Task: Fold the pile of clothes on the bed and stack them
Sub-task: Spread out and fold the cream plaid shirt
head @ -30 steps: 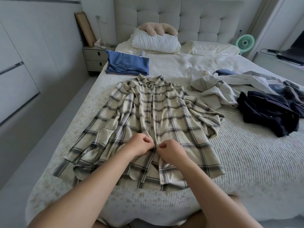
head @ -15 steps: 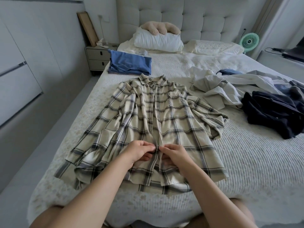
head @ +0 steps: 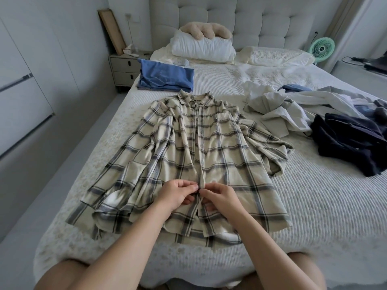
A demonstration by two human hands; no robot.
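A cream plaid shirt [head: 222, 147] lies spread flat, front up, on the white bed [head: 314, 206], collar toward the headboard. My left hand [head: 178, 193] and my right hand [head: 219, 195] meet at the button placket low on the shirt, each pinching one edge of it with curled fingers. A folded blue garment [head: 165, 77] sits at the far left of the bed. An unfolded pile lies to the right: pale clothes [head: 280, 114] and a dark navy garment [head: 351, 143].
Pillows [head: 203, 47] and a plush toy [head: 207, 31] lie by the headboard. A nightstand [head: 123, 69] stands at the bed's left, wardrobe doors [head: 21, 91] along the left wall. A green fan [head: 321, 47] and a side table with cables are at right.
Both hands have slid slightly down the placket toward the hem and stayed pinched together on it. The shirt's lower front lies a bit flatter.
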